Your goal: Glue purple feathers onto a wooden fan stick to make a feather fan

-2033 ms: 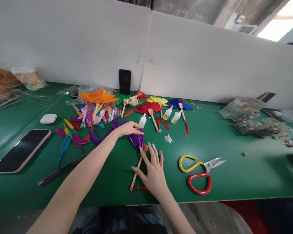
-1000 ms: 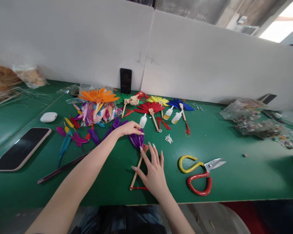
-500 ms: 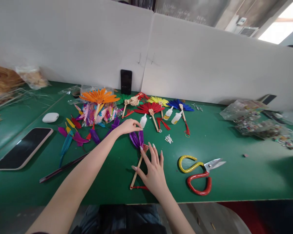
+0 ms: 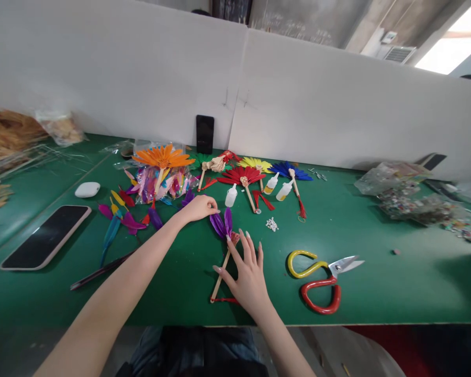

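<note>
A small fan lies on the table with purple feathers (image 4: 222,224) fanned from the top of its wooden stick (image 4: 220,277); a red tassel (image 4: 226,300) runs from its lower end. My left hand (image 4: 199,208) is closed in a pinch at the tip of the left purple feather. My right hand (image 4: 245,275) spreads over the fan, its index fingertip at the feathers' base and its thumb beside the stick. Those fingers are stretched and apart, partly covering a pinkish piece at the joint. Small white beads (image 4: 272,224) lie to the right, and a white glue bottle (image 4: 231,195) stands behind.
Scissors (image 4: 332,280) with yellow and red handles lie right. Finished fans, including an orange one (image 4: 163,156) and a red one (image 4: 241,175), stretch along the back. Left are loose feathers (image 4: 112,230), tweezers (image 4: 98,273) and a phone (image 4: 47,238). Plastic bags (image 4: 408,193) sit far right.
My left hand has shifted slightly left and down, from the right purple feather's tip to the left one's. My right hand stays over the fan.
</note>
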The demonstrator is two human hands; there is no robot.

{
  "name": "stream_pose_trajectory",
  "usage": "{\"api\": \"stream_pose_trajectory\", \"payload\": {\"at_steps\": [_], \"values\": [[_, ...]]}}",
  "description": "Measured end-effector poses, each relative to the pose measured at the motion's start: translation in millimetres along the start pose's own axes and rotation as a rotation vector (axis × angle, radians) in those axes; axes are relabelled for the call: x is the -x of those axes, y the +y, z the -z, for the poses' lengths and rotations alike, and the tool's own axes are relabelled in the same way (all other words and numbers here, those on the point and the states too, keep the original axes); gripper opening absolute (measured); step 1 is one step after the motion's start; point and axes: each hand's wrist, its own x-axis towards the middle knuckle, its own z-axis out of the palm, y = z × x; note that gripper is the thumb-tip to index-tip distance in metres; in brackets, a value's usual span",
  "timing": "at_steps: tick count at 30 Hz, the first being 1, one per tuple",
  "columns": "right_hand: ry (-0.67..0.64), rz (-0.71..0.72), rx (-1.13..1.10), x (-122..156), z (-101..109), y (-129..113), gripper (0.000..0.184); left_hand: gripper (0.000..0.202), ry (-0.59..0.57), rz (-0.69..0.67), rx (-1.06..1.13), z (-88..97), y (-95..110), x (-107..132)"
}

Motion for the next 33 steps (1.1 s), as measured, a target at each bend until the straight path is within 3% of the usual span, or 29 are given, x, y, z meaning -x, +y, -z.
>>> {"api": "stream_pose_trajectory", "payload": {"at_steps": [8, 17, 24, 33], "values": [[0.006, 0.002, 0.003, -0.4, 1.0, -0.1, 0.063, 0.023, 0.013, -0.03, 0.025, -9.5, 5.6, -2.6], [0.003, -0.002, 0.005, 0.4, -0.2, 0.4, 0.064, 0.037, 0.02, 0.006, -0.02, 1.2, 0.9, 1.8], [-0.014, -0.01, -0.001, 0.0, 0.5, 0.2, 0.064, 0.032, -0.015, -0.007, 0.019, -2.2, -0.5, -2.2], [-0.001, 0.004, 0.008, -0.2, 0.1, 0.7, 0.065, 0.028, 0.051, -0.043, 0.056, -9.3, 3.1, -3.9]]}}
